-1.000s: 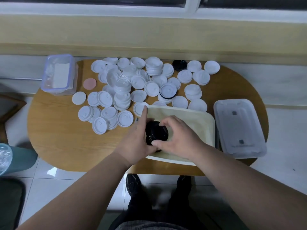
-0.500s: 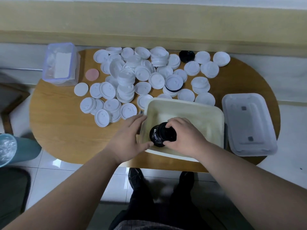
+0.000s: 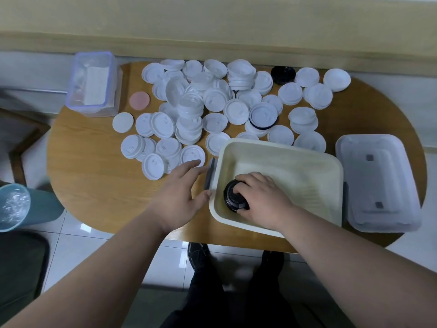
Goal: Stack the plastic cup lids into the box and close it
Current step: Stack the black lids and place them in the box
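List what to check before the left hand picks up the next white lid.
1. The black lids are in the box: ok, near-left corner, right hand gripping them.
2. The left hand is free: ok, fingers straight, holding nothing.
3. The white lids are reachable: ok, nearest just beyond its fingertips.
4. Room in the box: ok, most of its floor is bare.
5. The box cover is ready: ok, on the table right of the box.
6. Stack straight: cannot tell, hand covers it.

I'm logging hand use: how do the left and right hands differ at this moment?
The right hand grips black lids inside the box; the left hand holds nothing, just outside it. The right hand is curled; the left hand is stretched toward the white lids. Both are bare.
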